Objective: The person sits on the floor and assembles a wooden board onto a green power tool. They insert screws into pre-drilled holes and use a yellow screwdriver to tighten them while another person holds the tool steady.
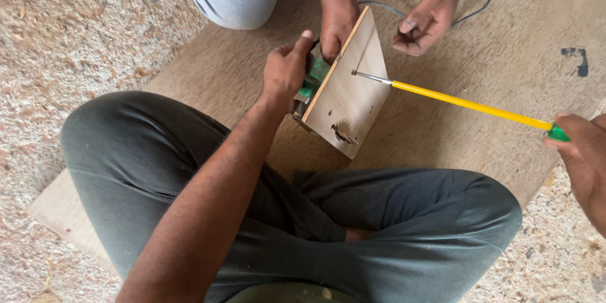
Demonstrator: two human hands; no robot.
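yellow screwdriver in our right hand, grip closed on its handle, tip touching the plywood panel; our left hand grips the green tool behind it.

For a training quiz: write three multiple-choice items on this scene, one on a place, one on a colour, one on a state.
1. Where does the screwdriver tip rest?
A. On the wooden board
B. On the floor
C. On a knee

2. What colour is the screwdriver's shaft?
A. Red
B. Yellow
C. Black

3. How is the board standing?
A. Flat on the floor
B. Tilted up on edge
C. Snapped in two

Answers: 1 A, the metal tip meets the board's face. 2 B, the shaft is yellow. 3 B, the left hand props it up while the right hand grips the handle.
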